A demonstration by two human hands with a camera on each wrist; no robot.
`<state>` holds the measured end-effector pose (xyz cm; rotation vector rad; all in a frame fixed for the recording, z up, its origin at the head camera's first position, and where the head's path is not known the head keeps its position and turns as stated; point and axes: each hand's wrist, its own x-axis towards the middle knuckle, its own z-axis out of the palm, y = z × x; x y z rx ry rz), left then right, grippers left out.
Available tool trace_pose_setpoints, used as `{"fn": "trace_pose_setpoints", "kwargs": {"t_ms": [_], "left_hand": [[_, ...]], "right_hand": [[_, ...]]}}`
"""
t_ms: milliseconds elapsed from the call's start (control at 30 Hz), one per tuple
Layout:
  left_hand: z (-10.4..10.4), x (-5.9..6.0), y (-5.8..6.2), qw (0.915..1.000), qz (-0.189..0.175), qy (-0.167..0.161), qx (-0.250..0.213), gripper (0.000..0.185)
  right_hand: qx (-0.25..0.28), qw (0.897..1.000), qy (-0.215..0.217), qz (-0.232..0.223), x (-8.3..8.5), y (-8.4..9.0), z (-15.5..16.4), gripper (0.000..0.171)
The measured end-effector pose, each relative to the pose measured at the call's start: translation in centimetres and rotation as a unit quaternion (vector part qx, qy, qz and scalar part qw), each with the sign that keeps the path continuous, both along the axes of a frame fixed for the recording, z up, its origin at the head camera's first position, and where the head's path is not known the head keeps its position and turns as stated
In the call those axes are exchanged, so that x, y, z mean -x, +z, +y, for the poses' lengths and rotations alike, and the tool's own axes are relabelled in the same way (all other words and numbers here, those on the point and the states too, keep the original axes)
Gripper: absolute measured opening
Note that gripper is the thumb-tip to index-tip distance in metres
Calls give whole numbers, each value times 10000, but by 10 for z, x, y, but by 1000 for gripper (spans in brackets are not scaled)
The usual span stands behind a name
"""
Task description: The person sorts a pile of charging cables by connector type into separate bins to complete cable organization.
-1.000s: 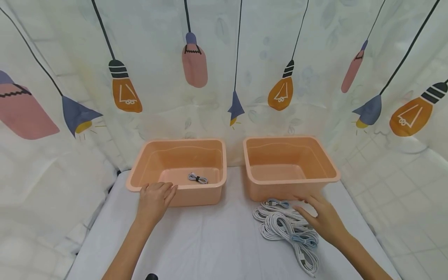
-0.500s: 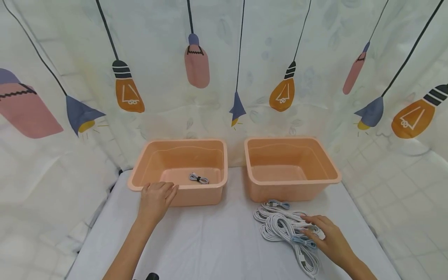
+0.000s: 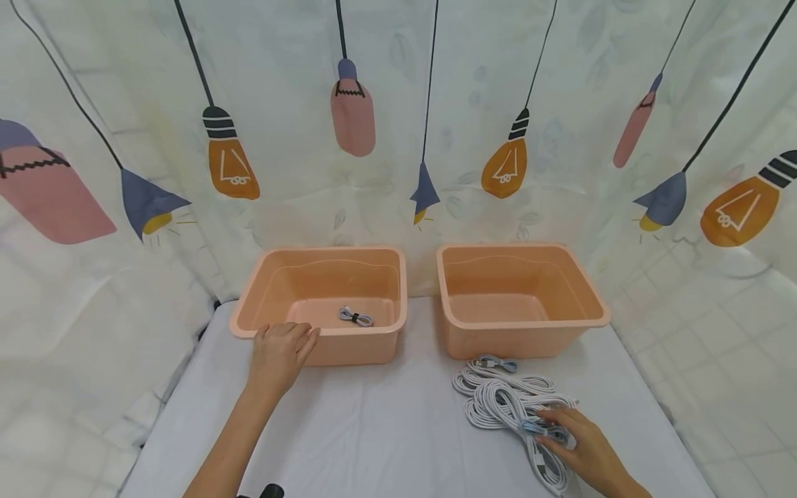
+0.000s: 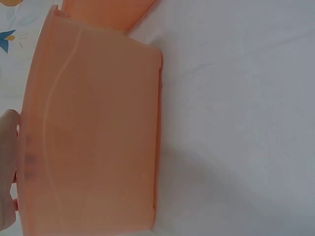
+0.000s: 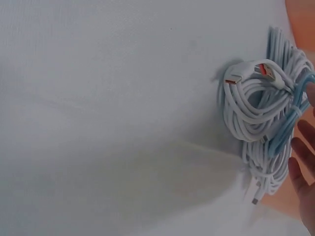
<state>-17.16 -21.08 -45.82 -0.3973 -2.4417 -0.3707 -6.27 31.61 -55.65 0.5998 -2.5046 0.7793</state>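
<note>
- Head view: my left hand (image 3: 278, 351) rests with relaxed fingers on the front rim of the left tub (image 3: 386, 266), which should steady it; one tied cable (image 3: 355, 317) lies inside. My right hand (image 3: 582, 451) lies on the heap of white cables (image 3: 498, 401) before the empty right tub (image 3: 585, 304), fingertips pinching a blue-banded coil.
- Left wrist: fingers lie against the tub's (image 4: 93, 132) rim, not clenched.
- Right wrist: fingertips (image 5: 301, 162) touch the cables (image 5: 256, 113); I cannot tell the grip here.

We saw an empty orange bin (image 3: 523, 294) right of centre, and a lamp-printed curtain (image 3: 398, 124) behind the white bench (image 3: 386, 429).
</note>
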Motion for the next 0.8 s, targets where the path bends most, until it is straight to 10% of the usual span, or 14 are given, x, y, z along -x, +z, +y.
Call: {"fn": "trace_pose_setpoints", "kwargs": {"t_ms": [800], "left_hand": [[1,1,0,10000,-73,22,-11,21]], "right_hand": [[-136,9995,-14,271,13,-9,-2,51]]}}
